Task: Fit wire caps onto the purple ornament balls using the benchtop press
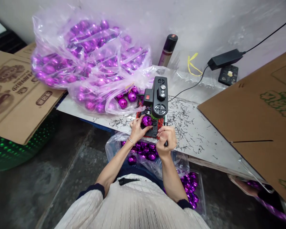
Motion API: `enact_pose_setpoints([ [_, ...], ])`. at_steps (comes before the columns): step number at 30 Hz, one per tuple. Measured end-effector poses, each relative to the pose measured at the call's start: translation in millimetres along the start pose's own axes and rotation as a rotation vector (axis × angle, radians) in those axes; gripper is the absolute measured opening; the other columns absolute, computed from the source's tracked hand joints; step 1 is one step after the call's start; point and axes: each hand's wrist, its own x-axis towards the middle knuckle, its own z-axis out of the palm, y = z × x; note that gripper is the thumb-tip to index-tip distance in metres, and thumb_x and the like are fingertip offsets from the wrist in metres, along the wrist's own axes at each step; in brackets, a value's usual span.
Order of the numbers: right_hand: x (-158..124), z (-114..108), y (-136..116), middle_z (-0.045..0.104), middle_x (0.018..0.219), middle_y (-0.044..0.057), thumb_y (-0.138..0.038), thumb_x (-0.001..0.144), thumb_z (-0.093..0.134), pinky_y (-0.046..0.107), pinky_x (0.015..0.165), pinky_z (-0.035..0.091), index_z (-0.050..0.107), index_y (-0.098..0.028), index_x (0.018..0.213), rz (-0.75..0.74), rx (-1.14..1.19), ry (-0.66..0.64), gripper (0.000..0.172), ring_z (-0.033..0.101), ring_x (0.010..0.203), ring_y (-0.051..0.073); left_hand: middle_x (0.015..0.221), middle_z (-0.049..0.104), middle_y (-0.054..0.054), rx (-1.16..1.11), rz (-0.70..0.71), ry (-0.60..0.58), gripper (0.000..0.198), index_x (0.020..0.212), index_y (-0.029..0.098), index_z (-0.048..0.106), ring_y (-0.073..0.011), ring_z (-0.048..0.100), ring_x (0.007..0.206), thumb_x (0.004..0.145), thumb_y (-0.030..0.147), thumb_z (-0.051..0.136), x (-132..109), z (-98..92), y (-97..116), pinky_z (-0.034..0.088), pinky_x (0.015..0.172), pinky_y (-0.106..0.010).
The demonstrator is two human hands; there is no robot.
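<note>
My left hand is closed around a shiny purple mirror ball, which it holds at the base of a small black drill press. The ball sits just left of the press head, above a red and black base plate. My right hand is wrapped round the press's lever handle on the right side. Where the tool meets the ball is hidden beneath the head. In my lap lies an open plastic bag with several purple balls.
A large clear bag of purple balls fills the table's back left. Dark shavings litter the white tabletop. Cardboard boxes stand right, with flattened cardboard left. A spray can and a power adapter are behind the press.
</note>
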Motion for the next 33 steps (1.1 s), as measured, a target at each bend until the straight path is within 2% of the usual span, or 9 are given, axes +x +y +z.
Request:
enact_pose_setpoints([
  [5, 0, 0, 0, 0.060, 0.074, 0.000, -0.014, 0.100, 0.044, 0.028, 0.062, 0.046, 0.053, -0.022, 0.077, -0.004, 0.024, 0.003, 0.027, 0.060, 0.069, 0.013, 0.121, 0.070, -0.012, -0.074, 0.059, -0.032, 0.068, 0.135, 0.027, 0.065, -0.0358, 0.058, 0.125, 0.074, 0.043, 0.091, 7, 4.7, -1, 0.029, 0.119, -0.048],
  [10, 0, 0, 0, 0.059, 0.074, 0.000, -0.015, 0.101, 0.044, 0.028, 0.063, 0.046, 0.053, -0.022, 0.076, -0.009, 0.015, 0.002, 0.027, 0.059, 0.068, 0.013, 0.119, 0.072, -0.012, -0.081, 0.119, -0.077, 0.068, 0.133, 0.026, 0.065, -0.0356, 0.061, 0.123, 0.071, 0.038, 0.092, 7, -2.3, 0, 0.025, 0.123, -0.048],
  [13, 0, 0, 0, 0.060, 0.074, 0.000, -0.015, 0.101, 0.044, 0.028, 0.062, 0.046, 0.053, -0.022, 0.076, -0.002, 0.022, -0.001, 0.027, 0.060, 0.069, 0.013, 0.117, 0.073, -0.012, -0.011, 0.160, -0.092, 0.066, 0.135, 0.025, 0.064, -0.0347, 0.063, 0.121, 0.076, 0.041, 0.089, 3, -4.4, -5, 0.027, 0.122, -0.049],
  [16, 3, -1, -1, 0.061, 0.075, 0.001, -0.015, 0.101, 0.045, 0.028, 0.062, 0.046, 0.054, -0.022, 0.076, 0.017, 0.030, 0.011, 0.027, 0.061, 0.069, 0.014, 0.126, 0.071, -0.014, 0.097, 0.244, -0.093, 0.064, 0.139, 0.022, 0.060, -0.0332, 0.063, 0.123, 0.083, 0.043, 0.083, 1, -0.9, -11, 0.028, 0.122, -0.051],
  [21, 13, -2, -6, 0.061, 0.074, 0.001, -0.016, 0.101, 0.046, 0.030, 0.063, 0.045, 0.053, -0.022, 0.074, 0.058, 0.028, 0.029, 0.028, 0.059, 0.069, 0.014, 0.129, 0.070, -0.014, 0.262, 0.323, -0.056, 0.069, 0.146, 0.019, 0.055, -0.0317, 0.062, 0.123, 0.089, 0.051, 0.077, 3, 8.3, -20, 0.038, 0.114, -0.049],
  [26, 17, -3, -8, 0.060, 0.073, 0.000, -0.014, 0.100, 0.047, 0.030, 0.064, 0.044, 0.054, -0.022, 0.075, 0.060, 0.034, 0.033, 0.028, 0.059, 0.068, 0.014, 0.137, 0.067, -0.015, 0.236, 0.392, -0.067, 0.074, 0.146, 0.020, 0.055, -0.0321, 0.061, 0.126, 0.086, 0.056, 0.078, 6, 11.2, -21, 0.041, 0.111, -0.046],
  [33, 14, -3, -6, 0.061, 0.074, 0.000, -0.014, 0.100, 0.047, 0.030, 0.064, 0.044, 0.054, -0.022, 0.076, 0.052, 0.020, 0.018, 0.026, 0.059, 0.069, 0.014, 0.130, 0.069, -0.015, 0.191, 0.410, -0.035, 0.071, 0.146, 0.019, 0.056, -0.0310, 0.063, 0.121, 0.087, 0.054, 0.077, 8, 17.1, -25, 0.046, 0.107, -0.046],
])
